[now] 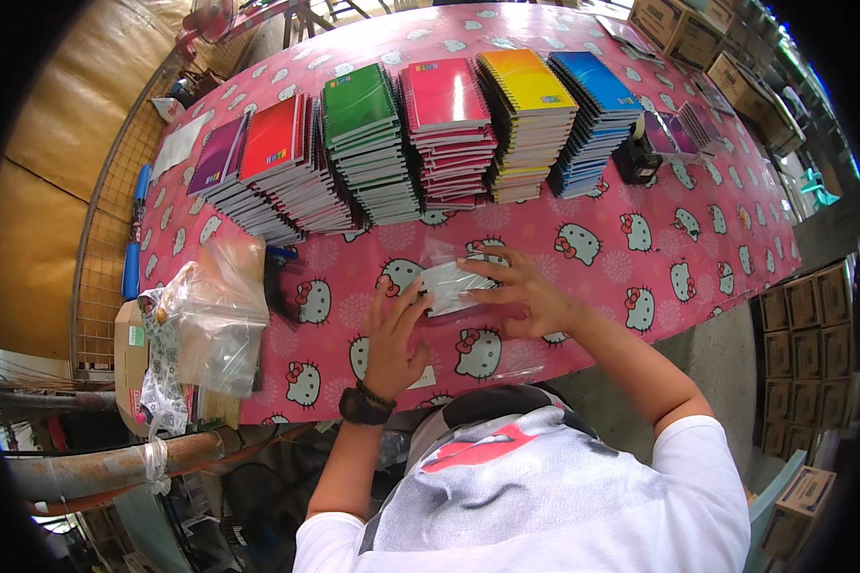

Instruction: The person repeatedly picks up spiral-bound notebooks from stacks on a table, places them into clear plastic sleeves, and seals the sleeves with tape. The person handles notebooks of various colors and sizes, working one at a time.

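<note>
A small white rectangular item in clear plastic lies flat on the pink tablecloth in front of me. My left hand, with a dark bracelet at its wrist, has its fingers stretched out along the item's left edge. From the right, my right hand lies over the item with its fingers spread, fingertips pressing on the plastic. Both hands are open, and neither is wrapped round anything. What exactly the white item is, I cannot make out through the plastic and glare.
Tall stacks of spiral notebooks stand behind: purple, red, green, pink, yellow and blue. Clear plastic bags lie at the left. A black tape dispenser sits at the right. Cardboard boxes are stacked beyond the table.
</note>
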The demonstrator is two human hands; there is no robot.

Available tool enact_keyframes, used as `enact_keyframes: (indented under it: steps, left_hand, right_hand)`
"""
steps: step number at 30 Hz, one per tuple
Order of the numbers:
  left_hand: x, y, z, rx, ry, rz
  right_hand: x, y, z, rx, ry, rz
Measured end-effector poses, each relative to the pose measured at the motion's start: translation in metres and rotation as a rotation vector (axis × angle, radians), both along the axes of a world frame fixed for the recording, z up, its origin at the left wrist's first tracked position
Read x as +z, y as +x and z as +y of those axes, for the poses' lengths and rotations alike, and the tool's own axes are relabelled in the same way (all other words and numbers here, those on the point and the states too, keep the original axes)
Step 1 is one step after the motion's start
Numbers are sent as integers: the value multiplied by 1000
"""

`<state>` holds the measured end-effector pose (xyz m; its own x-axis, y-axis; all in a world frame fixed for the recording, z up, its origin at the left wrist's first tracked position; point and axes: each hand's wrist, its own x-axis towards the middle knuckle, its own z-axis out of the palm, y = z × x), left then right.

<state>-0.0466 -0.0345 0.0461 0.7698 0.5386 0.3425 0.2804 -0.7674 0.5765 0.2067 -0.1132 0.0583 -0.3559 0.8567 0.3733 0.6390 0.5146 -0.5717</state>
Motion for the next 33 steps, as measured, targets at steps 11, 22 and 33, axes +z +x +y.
enact_keyframes:
  steps: [11,22,33]
  left_hand:
    - [-17,-1,4,-13,-60,-207]
    - [1,11,12,-152,-32,23]
    - [-7,20,1,-30,-160,-79]
  right_hand:
    - [3,2,1,45,-52,-91]
    - [0,2,20,152,-169,116]
    - [-2,-9,25,-415,-157,444]
